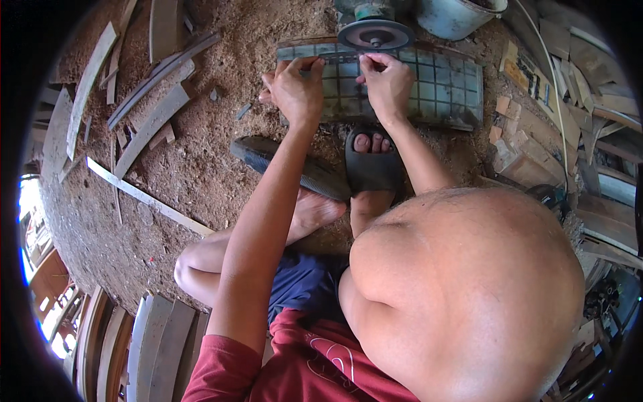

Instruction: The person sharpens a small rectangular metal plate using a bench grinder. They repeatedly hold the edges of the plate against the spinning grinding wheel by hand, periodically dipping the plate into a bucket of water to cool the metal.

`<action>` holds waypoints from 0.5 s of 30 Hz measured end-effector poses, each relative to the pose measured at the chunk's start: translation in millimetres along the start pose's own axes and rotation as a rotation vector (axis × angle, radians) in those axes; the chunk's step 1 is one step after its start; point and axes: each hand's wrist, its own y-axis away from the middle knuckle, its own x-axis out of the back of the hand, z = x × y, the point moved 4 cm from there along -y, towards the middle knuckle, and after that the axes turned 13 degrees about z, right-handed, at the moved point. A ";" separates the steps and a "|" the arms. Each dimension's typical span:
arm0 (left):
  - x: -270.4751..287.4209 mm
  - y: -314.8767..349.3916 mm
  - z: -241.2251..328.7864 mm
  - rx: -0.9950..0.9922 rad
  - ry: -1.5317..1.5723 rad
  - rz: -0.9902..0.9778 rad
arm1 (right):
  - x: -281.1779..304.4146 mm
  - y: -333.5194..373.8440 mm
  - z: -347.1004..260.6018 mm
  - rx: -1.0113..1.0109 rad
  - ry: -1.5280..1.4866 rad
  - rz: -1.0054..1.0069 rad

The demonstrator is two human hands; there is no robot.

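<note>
My left hand [296,86] is closed in a pinch, its thumb and fingertips pressed together. Across a small gap, my right hand [389,82] pinches in the same way. A thin dark piece may run between the fingertips, but it is too small to make out. Just beyond them is a round grinding disc [403,37] on a bench grinder [370,11], with my right fingers close under its near edge. Both hands are above a greenish board with a grid of dark lines [429,94], which lies on the ground.
My feet, with dark sandals [362,171], are close to the board's near edge. A white bucket [452,20] stands beside the grinder. Curved wood strips [151,127] lie on the sawdust-covered ground at left. Wood offcuts [529,157] and a pale cable [554,74] are at right.
</note>
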 end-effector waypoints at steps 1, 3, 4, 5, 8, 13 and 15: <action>0.3 -0.9 0.1 0.002 0.001 0.001 | -0.4 0.3 -1.0 -0.030 -0.006 -0.007; -0.8 -2.0 -1.3 -0.005 0.041 0.010 | -1.2 0.5 -1.5 -0.031 -0.006 -0.004; -1.4 -1.8 -2.2 -0.004 0.042 0.010 | -1.4 0.5 -1.6 -0.032 -0.008 -0.001; -1.7 -1.6 -1.7 -0.011 0.034 0.011 | -1.3 0.0 -0.7 -0.032 -0.007 0.000; -2.1 -1.3 -1.6 -0.024 0.031 0.018 | -2.0 -1.1 0.1 -0.023 0.010 0.006; -3.9 -3.8 -3.6 -0.032 0.072 0.020 | -2.8 -0.9 0.2 -0.009 0.020 0.031; -5.2 -3.8 -1.5 -0.043 0.030 0.014 | -2.8 -1.3 1.6 -0.022 0.011 0.034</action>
